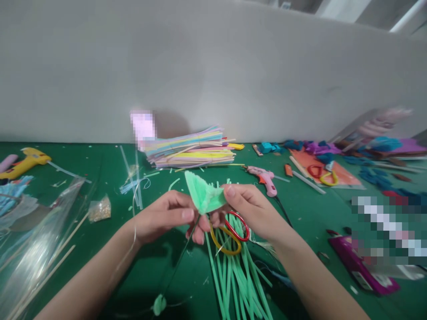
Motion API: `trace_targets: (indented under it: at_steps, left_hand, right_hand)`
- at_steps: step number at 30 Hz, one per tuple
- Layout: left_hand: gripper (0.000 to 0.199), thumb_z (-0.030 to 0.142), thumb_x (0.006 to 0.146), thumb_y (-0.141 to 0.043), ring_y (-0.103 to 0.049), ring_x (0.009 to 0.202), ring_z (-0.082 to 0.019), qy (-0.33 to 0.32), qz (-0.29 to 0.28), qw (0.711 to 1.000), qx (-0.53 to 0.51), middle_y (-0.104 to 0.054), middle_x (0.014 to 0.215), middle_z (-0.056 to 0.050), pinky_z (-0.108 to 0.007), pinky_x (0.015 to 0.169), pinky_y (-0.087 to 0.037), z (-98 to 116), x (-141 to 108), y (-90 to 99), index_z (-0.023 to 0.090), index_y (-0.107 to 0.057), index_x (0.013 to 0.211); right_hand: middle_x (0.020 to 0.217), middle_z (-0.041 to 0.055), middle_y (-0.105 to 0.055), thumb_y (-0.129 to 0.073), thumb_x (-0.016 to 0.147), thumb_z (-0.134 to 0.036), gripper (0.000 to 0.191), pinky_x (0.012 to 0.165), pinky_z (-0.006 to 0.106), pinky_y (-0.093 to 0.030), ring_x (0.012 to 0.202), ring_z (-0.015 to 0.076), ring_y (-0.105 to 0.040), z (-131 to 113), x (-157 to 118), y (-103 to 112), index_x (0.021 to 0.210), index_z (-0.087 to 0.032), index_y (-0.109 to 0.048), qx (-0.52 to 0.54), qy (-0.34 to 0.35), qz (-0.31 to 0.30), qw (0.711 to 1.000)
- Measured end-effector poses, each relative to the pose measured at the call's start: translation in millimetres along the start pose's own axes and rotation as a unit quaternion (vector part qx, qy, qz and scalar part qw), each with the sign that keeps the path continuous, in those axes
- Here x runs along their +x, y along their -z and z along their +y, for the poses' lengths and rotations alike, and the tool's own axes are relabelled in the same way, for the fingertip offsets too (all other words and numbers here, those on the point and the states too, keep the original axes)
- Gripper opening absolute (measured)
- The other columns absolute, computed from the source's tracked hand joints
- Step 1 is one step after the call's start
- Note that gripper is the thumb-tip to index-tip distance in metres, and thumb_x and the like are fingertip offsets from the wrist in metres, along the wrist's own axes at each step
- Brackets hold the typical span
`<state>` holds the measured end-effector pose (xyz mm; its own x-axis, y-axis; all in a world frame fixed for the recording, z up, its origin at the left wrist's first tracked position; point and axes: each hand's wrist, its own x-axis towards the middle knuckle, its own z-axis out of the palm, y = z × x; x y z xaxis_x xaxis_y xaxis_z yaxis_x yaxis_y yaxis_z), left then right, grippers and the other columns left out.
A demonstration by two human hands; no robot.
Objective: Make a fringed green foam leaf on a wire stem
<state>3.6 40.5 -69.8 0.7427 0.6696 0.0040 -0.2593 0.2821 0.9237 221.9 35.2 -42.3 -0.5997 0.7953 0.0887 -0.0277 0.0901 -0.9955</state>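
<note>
A light green fuzzy piece [203, 195], shaped like folded petals, is held up between both hands. My left hand [173, 215] is closed around its base, where a thin dark stem runs down toward a small green tuft [159, 305]. The fingers of my right hand [245, 206] pinch the right edge of the piece. Beneath the hands lie green pipe cleaners [236, 280], with scissors [230, 240] with red and yellow handles on top of them.
Behind the hands is a bundle of pastel strips [193, 149]. A pink glue gun [263, 178] sits right of it, and a yellow one [28, 162] at far left. Other scissors [322, 174] rest on an orange sheet [347, 171]. Clear wrapping [40, 249] lies at left.
</note>
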Motion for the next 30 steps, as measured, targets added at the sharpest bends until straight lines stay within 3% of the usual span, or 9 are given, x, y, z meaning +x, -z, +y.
trace_targets:
  at_steps: [2, 5, 8, 13, 16, 21, 23, 26, 30]
  left_hand:
    - [0.027, 0.040, 0.078, -0.077, -0.063, 0.055, -0.012, 0.027, -0.001, 0.999, 0.020, -0.072, 0.066, -0.006, -0.022, 0.055, -0.050, 2.7, 0.2, 0.4, 0.013, -0.077, 0.079]
    - [0.020, 0.035, 0.079, -0.077, -0.058, 0.050, -0.008, 0.033, 0.095, 0.991, 0.087, -0.071, 0.064, -0.002, -0.017, 0.048, -0.045, 11.3, 2.7, -1.2, 0.016, -0.074, 0.075]
    - [0.020, 0.035, 0.080, -0.075, -0.057, 0.051, -0.008, 0.027, 0.205, 0.959, 0.194, -0.071, 0.068, -0.001, -0.015, 0.044, -0.040, 23.3, 3.3, -5.3, 0.016, -0.070, 0.074]
    - [0.019, 0.037, 0.081, -0.072, -0.059, 0.048, -0.012, 0.029, 0.284, 0.888, 0.360, -0.065, 0.056, 0.001, -0.018, 0.040, -0.038, 34.8, -2.9, -19.2, 0.018, -0.072, 0.076]
    - [0.018, 0.036, 0.083, -0.070, -0.061, 0.046, -0.013, 0.008, 0.305, 0.853, 0.424, -0.068, 0.056, 0.002, -0.021, 0.042, -0.040, 33.9, -5.8, -29.7, 0.020, -0.074, 0.076]
    - [0.022, 0.037, 0.085, -0.065, -0.061, 0.041, -0.013, 0.003, 0.318, 0.806, 0.499, -0.068, 0.055, 0.004, -0.023, 0.046, -0.039, 30.9, -6.7, -41.1, 0.020, -0.072, 0.074]
    - [0.022, 0.037, 0.086, -0.065, -0.061, 0.043, -0.013, -0.005, 0.317, 0.787, 0.530, -0.068, 0.055, 0.003, -0.023, 0.047, -0.038, 29.6, -6.4, -42.9, 0.021, -0.072, 0.073]
    - [0.023, 0.037, 0.088, -0.063, -0.059, 0.046, -0.013, -0.017, 0.308, 0.765, 0.566, -0.069, 0.055, 0.003, -0.023, 0.047, -0.036, 27.9, -7.1, -43.8, 0.021, -0.074, 0.076]
    - [0.021, 0.038, 0.090, -0.061, -0.057, 0.048, -0.013, -0.051, 0.270, 0.776, 0.568, -0.071, 0.059, 0.004, -0.023, 0.049, -0.039, 34.4, -16.3, -45.3, 0.025, -0.077, 0.086]
  right_hand:
    - [0.090, 0.0034, -0.072, -0.044, 0.100, -0.048, 0.038, 0.075, 0.027, -0.053, 0.083, 0.0138, -0.067, 3.3, 2.9, 1.5, 0.098, -0.021, -0.071, -0.058, 0.023, 0.024, 0.998]
    - [0.117, 0.0036, -0.067, -0.049, 0.097, -0.048, 0.032, 0.093, 0.032, -0.049, 0.110, 0.0175, -0.061, 8.9, 7.4, 2.5, 0.115, -0.027, -0.066, -0.119, 0.057, 0.152, 0.980]
    - [0.119, 0.0057, -0.066, -0.044, 0.098, -0.054, 0.040, 0.086, 0.032, -0.052, 0.107, 0.0189, -0.062, 12.1, 8.3, 3.2, 0.116, -0.026, -0.065, -0.086, 0.058, 0.246, 0.964]
    - [0.092, 0.0077, -0.072, -0.036, 0.097, -0.061, 0.053, 0.068, 0.028, -0.052, 0.081, 0.0168, -0.066, 1.8, 1.8, -3.1, 0.106, -0.019, -0.068, 0.026, -0.035, 0.144, 0.989]
    - [0.094, 0.0070, -0.073, -0.049, 0.094, -0.058, 0.045, 0.071, 0.027, -0.052, 0.081, 0.0166, -0.068, -6.2, -1.0, -8.4, 0.108, -0.019, -0.068, 0.030, -0.057, 0.127, 0.990]
    - [0.105, 0.0110, -0.073, -0.032, 0.092, -0.072, 0.067, 0.073, 0.029, -0.057, 0.091, 0.0205, -0.070, -10.2, -2.3, -7.7, 0.108, -0.019, -0.069, 0.154, -0.055, 0.129, 0.978]
    - [0.114, 0.0107, -0.070, -0.044, 0.088, -0.071, 0.060, 0.074, 0.031, -0.058, 0.096, 0.0224, -0.069, -11.5, -3.1, -8.4, 0.110, -0.021, -0.068, 0.140, -0.047, 0.124, 0.981]
    - [0.119, 0.0076, -0.068, -0.067, 0.085, -0.051, 0.038, 0.079, 0.032, -0.060, 0.103, 0.0222, -0.068, -14.0, -4.3, -12.7, 0.111, -0.024, -0.066, 0.086, -0.048, 0.119, 0.988]
    - [0.100, 0.0050, -0.073, -0.067, 0.088, -0.037, 0.017, 0.079, 0.034, -0.061, 0.091, 0.0212, -0.074, -15.5, -3.9, -14.5, 0.097, -0.023, -0.065, 0.141, -0.052, 0.174, 0.973]
